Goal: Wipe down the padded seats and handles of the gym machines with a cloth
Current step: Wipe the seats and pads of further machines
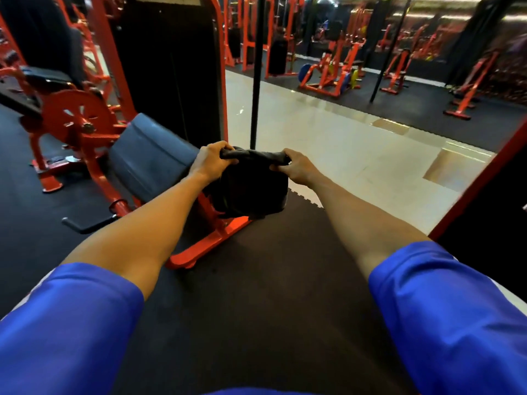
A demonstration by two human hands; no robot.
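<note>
– Black fabric cloth (251, 189): where is it?
– Held up in the middle of the view, stretched between both hands and hanging down below them in a loose bundle.
– How do the hands hold it?
– The left hand (212, 162) has its fingers curled over the cloth's upper left edge. The right hand (293, 168) pinches the upper right corner. Both arms reach forward from bright blue sleeves (71, 323).
– What is nearby?
– A grey-blue padded rest (148, 158) sits just left of the cloth, behind the left hand, on an orange-red steel machine frame (211, 243). The cloth hangs over the pad's right end. Whether the two touch, I cannot tell.
– Anything in the way?
– A thin black upright pole (256, 67) rises just behind the cloth. A tall black panel (171, 67) stands behind the pad. A short black handle (85, 225) sticks out low on the left. Underfoot lies a dark rubber floor mat (256, 295); beyond it, a pale glossy tiled floor (328, 143).
</note>
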